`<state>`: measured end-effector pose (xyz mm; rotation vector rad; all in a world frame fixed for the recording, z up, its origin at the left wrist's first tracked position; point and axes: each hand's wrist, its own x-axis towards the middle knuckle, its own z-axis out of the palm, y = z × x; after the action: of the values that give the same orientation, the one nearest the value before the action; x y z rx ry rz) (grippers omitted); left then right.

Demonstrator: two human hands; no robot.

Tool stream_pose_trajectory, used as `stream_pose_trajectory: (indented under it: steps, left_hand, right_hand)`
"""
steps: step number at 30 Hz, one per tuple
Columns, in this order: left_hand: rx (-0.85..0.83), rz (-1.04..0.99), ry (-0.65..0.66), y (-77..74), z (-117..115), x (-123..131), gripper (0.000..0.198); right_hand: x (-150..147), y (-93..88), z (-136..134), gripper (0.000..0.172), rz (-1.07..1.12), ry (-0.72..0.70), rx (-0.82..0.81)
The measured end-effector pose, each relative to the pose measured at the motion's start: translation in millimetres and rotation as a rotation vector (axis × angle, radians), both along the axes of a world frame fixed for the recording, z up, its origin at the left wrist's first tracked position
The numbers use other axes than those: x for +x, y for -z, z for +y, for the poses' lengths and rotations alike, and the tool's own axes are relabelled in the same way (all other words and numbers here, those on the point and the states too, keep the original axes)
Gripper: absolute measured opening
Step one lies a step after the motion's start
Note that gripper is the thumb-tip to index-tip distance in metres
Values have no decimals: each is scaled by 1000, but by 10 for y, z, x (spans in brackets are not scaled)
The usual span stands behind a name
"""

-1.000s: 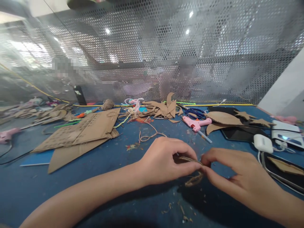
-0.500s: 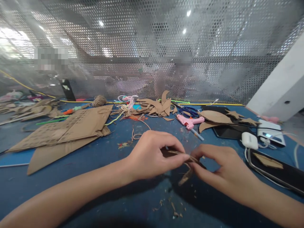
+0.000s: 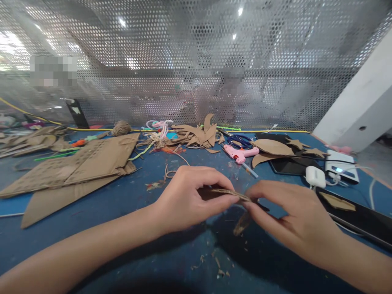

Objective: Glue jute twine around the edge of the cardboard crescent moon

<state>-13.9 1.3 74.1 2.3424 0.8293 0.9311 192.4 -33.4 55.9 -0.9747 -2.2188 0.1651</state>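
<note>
My left hand and my right hand meet just above the blue table, both pinching one thin brown cardboard strip. The left fingers hold its left part flat. The right fingertips grip its right end, and a frayed piece hangs down below them. Small cardboard crumbs lie on the table under the hands.
Large cardboard sheets lie at the left. A heap of cardboard offcuts and a twine ball sit at the back. A pink glue gun, scissors, a white charger and tablets lie to the right. A perforated metal screen closes the far edge.
Both hands have stayed together on the strip, working it slightly. The camera view has shifted, so the table's things sit a little further left and lower.
</note>
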Motion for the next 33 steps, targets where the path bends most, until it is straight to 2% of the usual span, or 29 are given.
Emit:
stream_pose_trajectory:
  steps: [12,19,33]
  left_hand:
    - [8,-109,15,-16,-54,15,5]
    - [70,-217,103,-26,-114,33,7]
    - [78,-163,85,-26,-157,47,3]
  right_hand:
    - [3,-34,-80,11,17,5,119]
    - [15,-73,-155,10,-6,-6,161]
    - [16,-112,-153,11,-46,4,181]
